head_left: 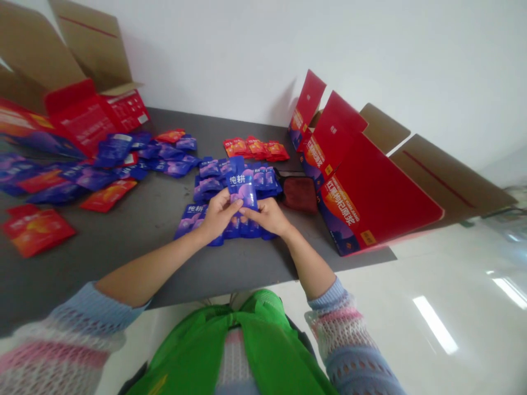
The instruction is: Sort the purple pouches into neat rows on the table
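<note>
A blue-purple pouch [242,185] with white lettering is held upright between my two hands, above the table. My left hand [220,213] pinches its lower left side, and my right hand [268,215] grips its lower right corner. Behind and below the hands, more blue pouches [209,182] lie in overlapping rows. One nearer row of blue pouches [190,216] is partly covered by my hands. Farther back, a row of red-orange pouches [256,148] lies near the wall.
Loose blue pouches [88,176] and red pouches [39,227] are scattered at the left, before open red cartons [86,120]. On the right stand open red boxes [370,189]. A dark brown cloth item [300,194] lies beside them on the grey table [247,269].
</note>
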`<action>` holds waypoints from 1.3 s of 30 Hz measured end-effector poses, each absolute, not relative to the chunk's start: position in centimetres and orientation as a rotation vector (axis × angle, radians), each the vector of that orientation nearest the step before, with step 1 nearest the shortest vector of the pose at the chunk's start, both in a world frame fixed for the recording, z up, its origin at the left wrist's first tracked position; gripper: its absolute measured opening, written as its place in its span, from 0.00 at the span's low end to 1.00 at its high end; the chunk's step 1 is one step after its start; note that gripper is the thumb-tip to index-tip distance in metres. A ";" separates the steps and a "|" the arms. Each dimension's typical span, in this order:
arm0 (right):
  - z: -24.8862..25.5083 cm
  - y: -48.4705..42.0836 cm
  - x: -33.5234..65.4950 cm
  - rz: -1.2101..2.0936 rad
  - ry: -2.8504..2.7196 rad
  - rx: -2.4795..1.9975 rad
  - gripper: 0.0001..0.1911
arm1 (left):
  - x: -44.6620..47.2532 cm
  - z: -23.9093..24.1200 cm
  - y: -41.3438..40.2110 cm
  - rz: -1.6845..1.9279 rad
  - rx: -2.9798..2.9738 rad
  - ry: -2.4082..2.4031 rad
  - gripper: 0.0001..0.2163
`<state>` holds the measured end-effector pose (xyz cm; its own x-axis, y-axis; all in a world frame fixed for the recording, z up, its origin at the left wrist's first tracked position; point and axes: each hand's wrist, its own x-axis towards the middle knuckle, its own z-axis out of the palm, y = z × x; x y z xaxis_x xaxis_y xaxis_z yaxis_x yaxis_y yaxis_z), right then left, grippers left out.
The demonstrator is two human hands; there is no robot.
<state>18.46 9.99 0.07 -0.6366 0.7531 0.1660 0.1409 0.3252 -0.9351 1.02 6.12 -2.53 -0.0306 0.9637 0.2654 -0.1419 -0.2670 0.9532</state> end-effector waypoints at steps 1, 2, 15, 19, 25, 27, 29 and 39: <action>0.1 10.0 18.5 1.298 -2.007 -0.788 0.28 | 1.1 -2.4 6.2 1.504 1.295 0.976 0.21; 0.1 10.0 18.5 1.282 -2.023 -0.787 0.28 | 1.2 -2.3 6.2 1.542 1.304 0.978 0.21; 1.4 9.5 19.2 1.360 -2.221 -0.653 0.27 | -1.7 -2.3 7.4 1.545 1.150 1.006 0.19; 1.4 9.8 19.1 1.528 -2.200 -0.683 0.32 | -2.4 -1.5 7.4 1.514 1.242 1.113 0.19; 1.2 9.6 18.3 1.498 -1.988 -0.735 0.35 | -3.1 -0.7 6.1 1.286 1.464 1.077 0.24; 0.9 9.3 18.0 1.456 -2.010 -0.756 0.35 | -3.6 -0.7 5.7 1.214 1.484 1.059 0.26; 0.5 9.0 17.7 1.364 -2.065 -0.783 0.36 | -4.1 -0.8 5.5 1.201 1.492 1.063 0.29; -0.3 9.0 17.1 1.279 -1.857 -0.818 0.29 | -2.5 -1.0 5.4 1.363 1.981 1.374 0.26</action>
<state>17.08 9.03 -0.30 -0.5342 0.8193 0.2081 0.0978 0.3044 -0.9475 -2.49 5.41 -1.01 0.0569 0.8645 0.4994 0.5061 -0.4561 0.7320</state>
